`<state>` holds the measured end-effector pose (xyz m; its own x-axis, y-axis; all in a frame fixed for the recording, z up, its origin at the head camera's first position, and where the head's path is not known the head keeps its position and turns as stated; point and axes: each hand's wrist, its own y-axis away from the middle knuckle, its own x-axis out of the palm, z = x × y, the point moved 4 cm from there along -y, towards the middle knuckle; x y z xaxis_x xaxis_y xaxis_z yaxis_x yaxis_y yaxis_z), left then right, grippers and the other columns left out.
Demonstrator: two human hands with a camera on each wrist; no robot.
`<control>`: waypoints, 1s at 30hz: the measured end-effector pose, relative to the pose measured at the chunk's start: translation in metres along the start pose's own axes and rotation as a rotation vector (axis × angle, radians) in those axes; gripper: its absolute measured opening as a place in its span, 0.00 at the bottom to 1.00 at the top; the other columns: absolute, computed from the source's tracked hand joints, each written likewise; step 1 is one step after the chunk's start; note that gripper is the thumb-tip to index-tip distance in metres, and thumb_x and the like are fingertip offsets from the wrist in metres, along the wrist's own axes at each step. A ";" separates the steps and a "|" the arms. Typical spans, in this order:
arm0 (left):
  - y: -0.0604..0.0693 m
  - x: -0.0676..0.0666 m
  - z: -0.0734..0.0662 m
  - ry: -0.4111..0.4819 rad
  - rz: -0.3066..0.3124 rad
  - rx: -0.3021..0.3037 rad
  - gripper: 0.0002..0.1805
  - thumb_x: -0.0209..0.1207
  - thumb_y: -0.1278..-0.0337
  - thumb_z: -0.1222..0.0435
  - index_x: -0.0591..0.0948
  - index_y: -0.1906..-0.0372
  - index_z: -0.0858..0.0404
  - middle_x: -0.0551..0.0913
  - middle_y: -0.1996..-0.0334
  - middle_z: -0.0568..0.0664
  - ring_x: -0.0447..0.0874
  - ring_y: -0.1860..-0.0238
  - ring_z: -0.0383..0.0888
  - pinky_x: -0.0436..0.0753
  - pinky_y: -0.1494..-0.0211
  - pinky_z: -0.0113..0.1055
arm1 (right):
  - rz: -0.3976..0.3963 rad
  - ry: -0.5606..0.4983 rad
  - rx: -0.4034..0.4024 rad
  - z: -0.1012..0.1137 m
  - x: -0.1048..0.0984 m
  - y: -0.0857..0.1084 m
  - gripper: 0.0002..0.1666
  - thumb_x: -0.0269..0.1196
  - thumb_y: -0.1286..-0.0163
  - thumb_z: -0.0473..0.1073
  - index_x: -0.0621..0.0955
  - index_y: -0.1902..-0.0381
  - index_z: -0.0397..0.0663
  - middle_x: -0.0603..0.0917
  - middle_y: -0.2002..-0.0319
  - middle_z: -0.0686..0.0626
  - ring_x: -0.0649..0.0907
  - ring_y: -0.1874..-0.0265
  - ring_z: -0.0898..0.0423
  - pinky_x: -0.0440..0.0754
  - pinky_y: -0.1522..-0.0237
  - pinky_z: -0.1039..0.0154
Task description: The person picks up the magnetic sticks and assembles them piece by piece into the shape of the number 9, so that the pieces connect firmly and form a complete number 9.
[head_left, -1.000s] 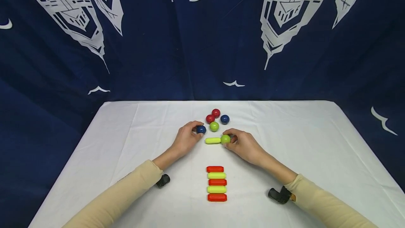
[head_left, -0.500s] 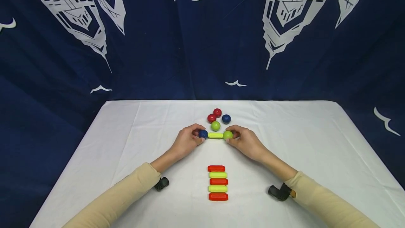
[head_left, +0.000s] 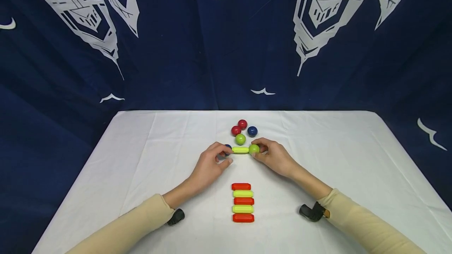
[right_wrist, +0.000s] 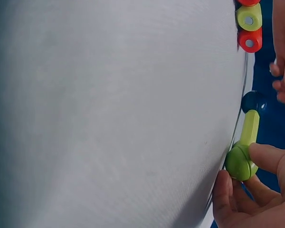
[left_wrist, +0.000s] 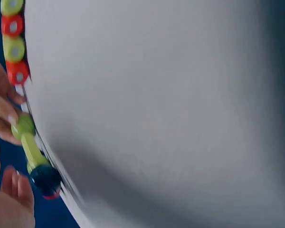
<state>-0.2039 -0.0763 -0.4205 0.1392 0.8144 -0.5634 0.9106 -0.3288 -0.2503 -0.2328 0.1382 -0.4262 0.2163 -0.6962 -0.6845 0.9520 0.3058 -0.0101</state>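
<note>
A yellow-green rod (head_left: 240, 150) lies on the white table with a green ball (head_left: 254, 149) joined at its right end and a dark blue ball (right_wrist: 254, 102) at its left end. My right hand (head_left: 277, 158) pinches the green ball between thumb and fingers. My left hand (head_left: 207, 166) is just beside the blue ball, thumb and fingers spread apart; the wrist views show a gap between them and the ball. In the head view the left fingers hide most of the blue ball.
Behind the rod sit a loose green ball (head_left: 240, 139), two red balls (head_left: 236, 130) and another blue ball (head_left: 252, 131). Nearer the body, several red and yellow-green rods (head_left: 243, 201) lie in a column; the wrist views show grey discs in their ends. A dark blue printed cloth (head_left: 212, 50) hangs behind.
My left hand brought the blue ball to the rod's left end, then let go and drew back slightly. The rod and green ball shifted a little away from me, still in my right hand.
</note>
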 end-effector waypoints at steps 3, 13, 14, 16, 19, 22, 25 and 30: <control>0.008 0.007 -0.003 0.012 0.120 -0.002 0.09 0.67 0.43 0.68 0.84 0.56 0.61 0.79 0.64 0.43 0.76 0.64 0.42 0.75 0.64 0.31 | -0.001 0.003 -0.002 -0.001 0.000 -0.001 0.20 0.67 0.34 0.38 0.80 0.44 0.45 0.81 0.63 0.50 0.77 0.64 0.53 0.76 0.60 0.58; 0.019 0.027 -0.005 -0.023 0.410 0.011 0.11 0.69 0.44 0.66 0.85 0.55 0.60 0.80 0.66 0.39 0.76 0.64 0.39 0.76 0.60 0.27 | -0.006 0.002 -0.014 -0.002 0.001 -0.001 0.20 0.66 0.34 0.37 0.80 0.44 0.44 0.81 0.63 0.50 0.78 0.64 0.53 0.76 0.59 0.58; 0.019 0.029 -0.006 -0.034 0.425 0.021 0.11 0.68 0.43 0.66 0.85 0.55 0.61 0.80 0.65 0.39 0.76 0.64 0.38 0.76 0.59 0.27 | -0.006 0.002 -0.013 -0.003 0.001 -0.001 0.20 0.66 0.34 0.37 0.80 0.44 0.44 0.81 0.63 0.50 0.78 0.64 0.53 0.76 0.60 0.58; 0.019 0.031 -0.008 -0.082 0.450 0.044 0.11 0.67 0.42 0.67 0.85 0.54 0.61 0.79 0.64 0.38 0.75 0.63 0.37 0.76 0.58 0.26 | -0.004 0.000 -0.014 -0.003 0.001 -0.001 0.20 0.66 0.34 0.38 0.80 0.45 0.44 0.81 0.63 0.50 0.78 0.64 0.53 0.76 0.60 0.58; 0.018 0.034 -0.012 -0.186 0.471 0.105 0.11 0.65 0.39 0.68 0.85 0.51 0.62 0.78 0.62 0.39 0.74 0.60 0.36 0.75 0.55 0.26 | -0.004 -0.005 -0.016 -0.003 0.001 -0.001 0.20 0.66 0.34 0.37 0.80 0.45 0.44 0.81 0.63 0.50 0.78 0.64 0.53 0.76 0.60 0.58; 0.018 0.036 -0.015 -0.274 0.475 0.148 0.11 0.63 0.37 0.67 0.84 0.51 0.63 0.78 0.60 0.41 0.74 0.56 0.36 0.74 0.51 0.26 | -0.006 -0.011 -0.017 -0.002 0.001 -0.001 0.20 0.66 0.34 0.37 0.80 0.45 0.43 0.81 0.63 0.50 0.77 0.64 0.53 0.76 0.60 0.58; 0.017 0.034 -0.015 -0.267 0.446 0.105 0.11 0.62 0.36 0.68 0.83 0.51 0.62 0.79 0.58 0.42 0.74 0.54 0.37 0.74 0.49 0.29 | -0.005 -0.014 -0.018 -0.002 0.001 -0.001 0.20 0.66 0.34 0.37 0.80 0.45 0.43 0.81 0.63 0.49 0.77 0.64 0.52 0.76 0.60 0.58; 0.016 0.025 -0.009 -0.069 0.319 -0.095 0.10 0.64 0.39 0.69 0.83 0.52 0.62 0.82 0.62 0.43 0.76 0.62 0.40 0.78 0.56 0.31 | -0.002 -0.012 -0.017 -0.002 0.001 -0.001 0.20 0.66 0.34 0.37 0.80 0.45 0.43 0.80 0.63 0.49 0.77 0.64 0.52 0.76 0.60 0.58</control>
<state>-0.1821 -0.0569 -0.4316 0.3990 0.6424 -0.6543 0.8582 -0.5130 0.0198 -0.2338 0.1386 -0.4280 0.2170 -0.7043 -0.6760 0.9487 0.3152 -0.0238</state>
